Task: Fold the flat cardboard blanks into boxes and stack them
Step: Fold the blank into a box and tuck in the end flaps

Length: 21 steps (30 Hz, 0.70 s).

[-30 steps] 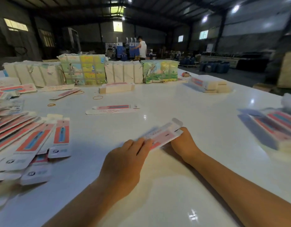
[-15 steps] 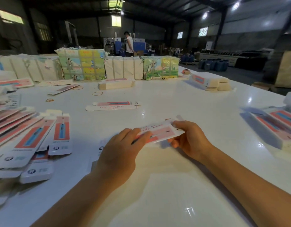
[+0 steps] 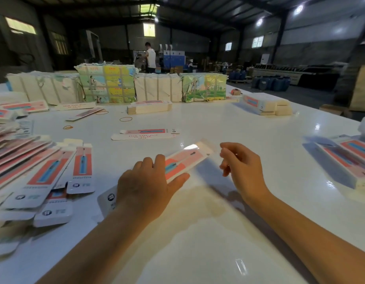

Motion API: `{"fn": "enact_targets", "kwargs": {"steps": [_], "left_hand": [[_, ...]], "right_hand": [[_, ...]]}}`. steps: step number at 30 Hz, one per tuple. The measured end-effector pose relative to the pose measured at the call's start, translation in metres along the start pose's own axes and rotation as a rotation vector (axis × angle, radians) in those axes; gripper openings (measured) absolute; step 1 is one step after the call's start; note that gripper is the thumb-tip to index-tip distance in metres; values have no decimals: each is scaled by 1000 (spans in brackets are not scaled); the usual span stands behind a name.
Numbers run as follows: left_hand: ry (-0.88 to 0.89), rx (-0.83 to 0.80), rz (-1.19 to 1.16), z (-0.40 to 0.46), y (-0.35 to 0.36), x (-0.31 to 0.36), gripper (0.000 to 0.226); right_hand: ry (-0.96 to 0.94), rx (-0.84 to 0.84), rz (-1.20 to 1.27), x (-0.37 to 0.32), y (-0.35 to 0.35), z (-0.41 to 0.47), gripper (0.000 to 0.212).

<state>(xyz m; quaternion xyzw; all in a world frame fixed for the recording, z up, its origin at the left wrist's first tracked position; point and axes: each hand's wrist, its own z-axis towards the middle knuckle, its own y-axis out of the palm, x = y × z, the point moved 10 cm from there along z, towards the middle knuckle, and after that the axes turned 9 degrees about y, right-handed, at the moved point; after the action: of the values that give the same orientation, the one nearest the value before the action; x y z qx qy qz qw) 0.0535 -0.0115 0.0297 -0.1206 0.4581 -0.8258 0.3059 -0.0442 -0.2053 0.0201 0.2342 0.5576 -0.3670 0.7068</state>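
Cardboard blank in pink, orange and white [image 3: 184,160], long and narrow, lies near the middle of the frame on the glossy white table [image 3: 228,124], angled up toward the right. Half a second ago both hands held it; now the right hand [image 3: 242,168] has let go and hangs just beside its far end, fingers loosely curled and holding nothing, while the left hand [image 3: 145,186] lies on its near end with fingers spread fairly straight, the thumb along the lower edge. That release suggests one fold or crease is finished and the right hand is shifting for the next one, probably an end flap (whether the blank is already opened into a tube is hard to tell through the blur). At the left edge of the frame a fanned pile of matching flat blanks [image 3: 34,171] waits, and at the right edge sits a stack of folded boxes [image 3: 347,160], so plenty of work remains.
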Motion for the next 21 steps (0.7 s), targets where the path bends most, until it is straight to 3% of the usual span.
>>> {"fn": "enact_targets", "kwargs": {"steps": [4, 14, 18, 21], "left_hand": [[-8, -8, 19, -1, -2, 5, 84], [-33, -20, -43, -1, -1, 2, 74], [10, -35, -47, -2, 1, 4, 75], [40, -59, -14, -4, 3, 7, 78]], "right_hand": [[-161, -70, -133, -18, 18, -18, 31], [-66, -146, -104, -8, 30, -21, 34], [25, -221, -162, 5, 37, -17, 49], [31, -237, -216, 8, 40, -17, 38]]}}
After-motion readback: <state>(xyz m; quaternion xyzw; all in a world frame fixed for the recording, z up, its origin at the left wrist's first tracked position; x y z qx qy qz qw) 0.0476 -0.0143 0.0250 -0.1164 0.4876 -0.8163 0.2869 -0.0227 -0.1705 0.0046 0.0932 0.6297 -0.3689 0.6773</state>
